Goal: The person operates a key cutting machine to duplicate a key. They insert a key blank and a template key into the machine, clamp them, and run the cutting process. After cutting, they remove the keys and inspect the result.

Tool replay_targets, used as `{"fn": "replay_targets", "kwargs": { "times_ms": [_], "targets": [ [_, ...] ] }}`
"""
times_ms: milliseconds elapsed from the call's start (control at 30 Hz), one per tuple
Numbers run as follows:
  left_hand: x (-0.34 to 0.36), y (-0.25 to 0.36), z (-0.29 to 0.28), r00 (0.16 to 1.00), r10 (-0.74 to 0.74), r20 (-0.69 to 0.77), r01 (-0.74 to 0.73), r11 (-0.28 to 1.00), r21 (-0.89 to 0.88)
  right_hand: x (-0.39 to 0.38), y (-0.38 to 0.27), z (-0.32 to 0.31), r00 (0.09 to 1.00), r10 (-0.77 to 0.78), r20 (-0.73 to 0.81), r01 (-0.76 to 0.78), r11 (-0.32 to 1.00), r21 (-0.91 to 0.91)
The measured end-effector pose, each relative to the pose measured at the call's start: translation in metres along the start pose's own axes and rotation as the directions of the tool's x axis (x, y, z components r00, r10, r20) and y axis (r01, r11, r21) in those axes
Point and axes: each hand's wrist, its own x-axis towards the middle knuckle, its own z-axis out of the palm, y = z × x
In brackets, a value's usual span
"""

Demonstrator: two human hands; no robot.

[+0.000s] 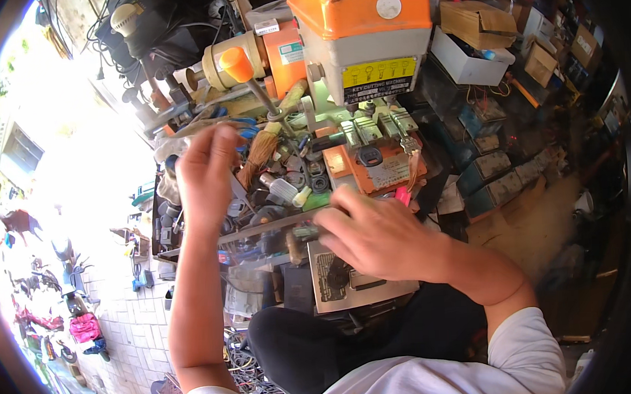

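My left hand (pixel 205 166) is raised at the left, beside the orange-knobbed lever (pixel 236 64) and left of a straw brush (pixel 260 149). Its fingertips are blurred and partly hidden. Over the front edge of the bench hovers my right hand (pixel 377 233), smeared by motion, with bent fingers apart and nothing visible in them. Beyond it stands a key cutting machine (pixel 365 50) with an orange top. A black-headed key (pixel 369 155) lies at its clamps (pixel 362 130). A silver key (pixel 409 145) is at the right clamp, near a pink item (pixel 403 196).
Loose tools and small parts crowd the bench around a plastic-handled screwdriver (pixel 286 190). A beige motor (pixel 236 62) sits behind. Cardboard boxes (pixel 478 22) and a white bin (pixel 468 60) stand at the right. A flat beige case (pixel 390 290) lies above my knees.
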Motion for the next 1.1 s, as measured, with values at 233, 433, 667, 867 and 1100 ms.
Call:
{"fn": "replay_targets", "kwargs": {
  "times_ms": [233,433,667,867,1100],
  "targets": [
    [0.054,0.014,-0.02,0.983,-0.142,0.118,0.167,0.955,-0.246,0.072,-0.013,0.035,0.973,-0.026,-0.228,-0.03,0.971,-0.237],
    [0.101,-0.001,0.026,0.901,-0.159,0.403,0.355,0.802,-0.479,0.044,0.011,-0.061,0.746,0.019,-0.665,-0.036,0.999,-0.012],
    [0.147,-0.004,0.088,0.815,-0.061,0.577,0.393,0.789,-0.472,0.066,0.129,-0.159,0.837,0.218,-0.503,-0.015,0.927,0.375],
    [0.142,-0.001,0.062,0.759,-0.108,0.641,0.523,0.688,-0.503,0.085,0.14,-0.162,0.886,0.233,-0.401,-0.091,0.935,0.342],
    [0.111,0.09,0.041,0.946,0.217,0.239,-0.17,0.964,-0.204,0.086,0.146,-0.185,0.929,0.283,-0.237,-0.095,0.805,0.585]
  ]
}}
